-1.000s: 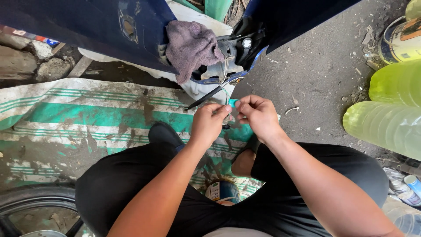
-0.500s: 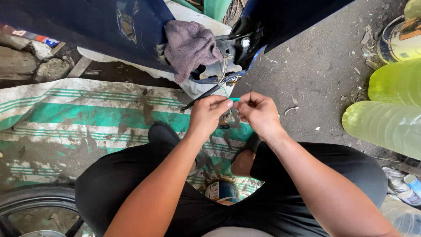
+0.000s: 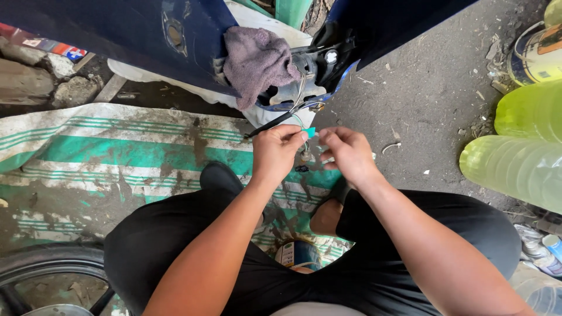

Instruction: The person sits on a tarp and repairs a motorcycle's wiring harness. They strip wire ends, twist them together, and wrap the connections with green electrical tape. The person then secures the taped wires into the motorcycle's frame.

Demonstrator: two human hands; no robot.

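Note:
My left hand [image 3: 277,151] pinches a small turquoise connector [image 3: 310,132] at its fingertips, with thin wires [image 3: 298,100] running up from it into the dark blue motorbike body [image 3: 175,35]. My right hand [image 3: 346,151] is right beside it, fingers curled and tips close to the connector; whether it grips anything is hidden. A black cable [image 3: 268,124] slants out just above my left hand. A grey-purple rag [image 3: 256,61] lies over the bike parts above both hands.
A striped green and white mat [image 3: 117,158] covers the ground at left. Yellow-green plastic bottles [image 3: 518,164] lie at the right, with a tin can [image 3: 535,55] behind them. A tyre [image 3: 41,266] shows at bottom left and a small can [image 3: 298,254] between my legs.
Both hands have dropped slightly away from the bike and stayed close together. The turquoise connector now shows clearly at my left fingertips.

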